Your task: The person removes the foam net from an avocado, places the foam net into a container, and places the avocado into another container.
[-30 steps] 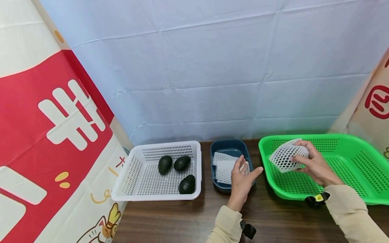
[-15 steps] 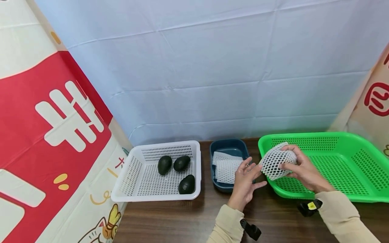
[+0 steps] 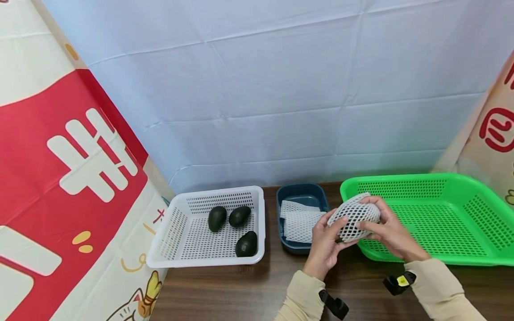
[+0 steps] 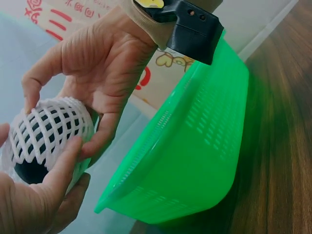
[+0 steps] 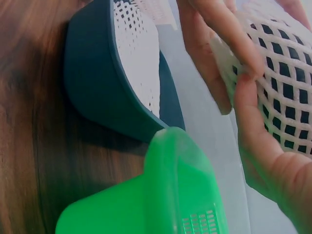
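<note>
A dark green avocado (image 4: 30,171) sits inside a white foam net sleeve (image 3: 355,219), held up in front of the green basket's left end. One bare dark end shows below the net's edge in the left wrist view. My right hand (image 3: 390,229) grips the sleeved avocado from the right, thumb in front and fingers over the top. From the left, my left hand (image 3: 326,247) pinches the net's edge, its thumb and fingers curled on it. Close up in the right wrist view, dark skin fills the holes of the mesh, while the far side is hidden.
Several flat foam nets (image 3: 303,226) lie in a dark blue tray (image 3: 283,236). To its left, a white basket (image 3: 168,240) holds three avocados (image 3: 246,244). The green basket (image 3: 453,258) stands at the right. Brown wooden table (image 3: 217,294) runs along the front.
My right hand has brought the netted avocado leftward from over the green basket. My left hand, open beside the blue tray before, has come up to the net and now pinches it.
</note>
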Demonstrator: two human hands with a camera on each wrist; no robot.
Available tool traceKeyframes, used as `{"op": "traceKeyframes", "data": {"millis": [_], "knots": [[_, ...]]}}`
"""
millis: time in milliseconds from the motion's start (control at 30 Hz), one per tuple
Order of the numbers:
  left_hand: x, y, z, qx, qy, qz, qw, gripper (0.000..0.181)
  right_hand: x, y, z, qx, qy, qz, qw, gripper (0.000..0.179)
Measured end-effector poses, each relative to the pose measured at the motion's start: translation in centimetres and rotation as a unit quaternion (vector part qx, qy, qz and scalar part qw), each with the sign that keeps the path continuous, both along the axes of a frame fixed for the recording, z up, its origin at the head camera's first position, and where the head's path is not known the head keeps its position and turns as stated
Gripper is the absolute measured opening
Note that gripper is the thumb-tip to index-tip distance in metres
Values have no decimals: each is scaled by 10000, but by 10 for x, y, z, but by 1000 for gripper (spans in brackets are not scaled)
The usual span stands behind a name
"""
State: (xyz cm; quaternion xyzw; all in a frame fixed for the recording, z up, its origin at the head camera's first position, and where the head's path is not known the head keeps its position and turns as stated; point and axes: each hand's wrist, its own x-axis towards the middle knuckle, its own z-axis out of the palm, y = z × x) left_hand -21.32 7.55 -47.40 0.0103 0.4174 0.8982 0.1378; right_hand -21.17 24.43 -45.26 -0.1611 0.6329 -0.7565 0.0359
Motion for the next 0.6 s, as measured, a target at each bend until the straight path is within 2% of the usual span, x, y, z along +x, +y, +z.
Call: {"op": "traceKeyframes", "data": {"millis": [100, 367, 500, 600], "knots": [[0, -2, 0, 10, 22, 145, 9999, 38, 2, -3, 0, -50, -16, 11, 10000, 46], [-1, -13, 2, -284, 10, 137, 9995, 37, 6, -4, 3, 210, 109, 63, 9997, 50], [-4, -21, 3, -410, 150, 103, 9990, 36, 9, -3, 5, 148, 206, 154, 9996, 53], [-5, -27, 4, -507, 271, 52, 9983, 35, 13, 0, 5, 143, 335, 19, 9993, 52]]}}
